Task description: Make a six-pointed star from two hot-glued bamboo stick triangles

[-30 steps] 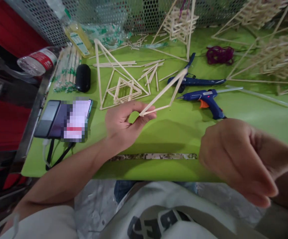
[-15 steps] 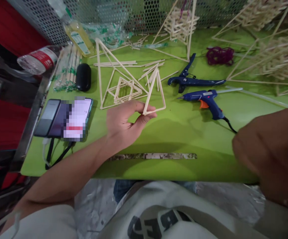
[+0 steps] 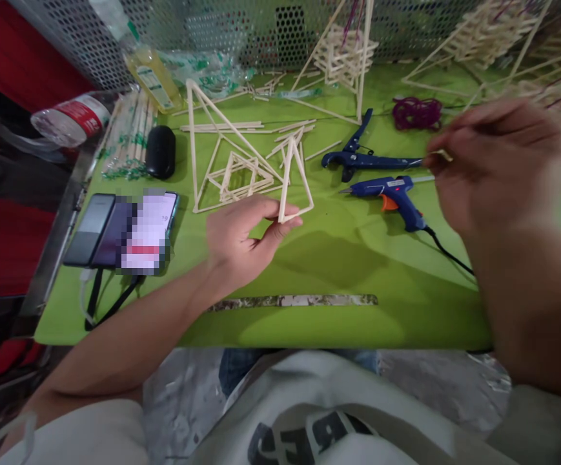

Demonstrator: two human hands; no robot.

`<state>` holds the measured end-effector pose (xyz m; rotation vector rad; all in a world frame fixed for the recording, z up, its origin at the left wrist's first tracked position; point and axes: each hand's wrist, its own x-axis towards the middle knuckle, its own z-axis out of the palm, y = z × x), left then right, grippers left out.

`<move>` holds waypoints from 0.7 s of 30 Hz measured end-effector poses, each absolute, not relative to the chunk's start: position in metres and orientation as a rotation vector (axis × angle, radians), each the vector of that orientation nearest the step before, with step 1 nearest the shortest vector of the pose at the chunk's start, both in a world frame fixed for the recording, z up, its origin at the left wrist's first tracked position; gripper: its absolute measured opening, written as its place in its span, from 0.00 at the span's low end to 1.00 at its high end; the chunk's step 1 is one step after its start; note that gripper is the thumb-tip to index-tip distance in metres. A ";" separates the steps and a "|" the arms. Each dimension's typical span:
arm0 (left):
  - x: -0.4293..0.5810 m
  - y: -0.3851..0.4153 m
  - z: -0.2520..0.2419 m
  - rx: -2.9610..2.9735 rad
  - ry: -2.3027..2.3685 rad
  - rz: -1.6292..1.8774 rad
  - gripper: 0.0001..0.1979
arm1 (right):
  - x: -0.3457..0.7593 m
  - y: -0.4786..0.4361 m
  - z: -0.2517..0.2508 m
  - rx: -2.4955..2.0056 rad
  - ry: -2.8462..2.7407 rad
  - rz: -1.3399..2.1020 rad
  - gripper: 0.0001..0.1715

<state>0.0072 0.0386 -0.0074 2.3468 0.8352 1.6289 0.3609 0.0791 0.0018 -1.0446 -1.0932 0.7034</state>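
My left hand (image 3: pixel 241 236) is closed, its thumb and fingers pinching a lower corner of a small wooden stick pyramid frame (image 3: pixel 286 184). My right hand (image 3: pixel 498 168) is raised above the right side of the table, fingertips pinched together. A small pale bit shows at those fingertips, too blurred to name. Below and left of that hand lies a blue glue gun (image 3: pixel 394 194) with an orange trigger and a lit red light. A dark blue cutter (image 3: pixel 372 159) lies just behind the gun. Beyond my left hand stands a larger stick frame (image 3: pixel 193 148) with smaller stick triangles inside it.
Loose sticks (image 3: pixel 224 126) lie behind the frames. Purple string (image 3: pixel 416 113) is at the back right, near finished stick structures (image 3: pixel 343 55). To the left are a phone (image 3: pixel 152 226), a power bank (image 3: pixel 89 223), a black case (image 3: pixel 161 152), bundled sticks (image 3: pixel 128 135) and bottles (image 3: pixel 74 119).
My right hand has moved up and away from me, from the near right edge to beside the cutter's handle and string. My left hand stays on the small frame.
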 end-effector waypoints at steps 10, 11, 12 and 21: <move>0.014 0.021 0.000 2.286 0.852 1.392 0.07 | 0.284 0.022 -0.034 -0.729 -2.027 0.280 0.27; 0.016 0.020 0.000 2.264 0.801 1.401 0.05 | 0.281 0.018 -0.032 -0.716 -2.033 0.302 0.25; 0.018 0.018 0.000 2.244 0.753 1.410 0.04 | 0.279 0.015 -0.029 -0.703 -2.038 0.334 0.21; 0.017 0.011 0.000 2.282 0.690 1.196 0.04 | 0.276 -0.009 -0.015 -0.719 -2.122 0.333 0.06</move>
